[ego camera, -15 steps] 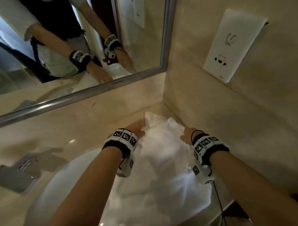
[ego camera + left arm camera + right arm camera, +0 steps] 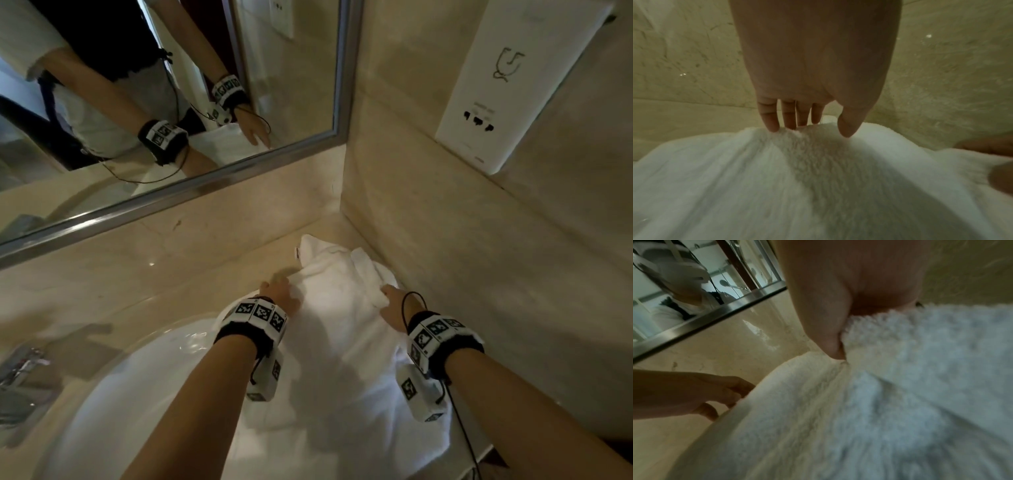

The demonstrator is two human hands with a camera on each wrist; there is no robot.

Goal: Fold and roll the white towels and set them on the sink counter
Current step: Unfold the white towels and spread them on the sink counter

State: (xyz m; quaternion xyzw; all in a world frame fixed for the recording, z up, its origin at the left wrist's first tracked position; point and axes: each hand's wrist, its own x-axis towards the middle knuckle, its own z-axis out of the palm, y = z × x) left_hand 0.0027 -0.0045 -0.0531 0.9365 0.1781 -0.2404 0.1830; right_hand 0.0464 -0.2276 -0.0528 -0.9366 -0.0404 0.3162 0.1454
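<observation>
While spread flat, towel (image 2: 342, 342) lies beneath both hands.

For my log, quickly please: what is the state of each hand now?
Left hand: open, straight fingertips touching the white towel.
Right hand: thumb presses into the towel; its fingers are hidden, so cannot be told.

White on beige
Fluffy white terry towel (image 2: 342, 342); veined beige marble counter (image 2: 137, 274); wristbands (image 2: 260, 313) black with black-and-white square markers
</observation>
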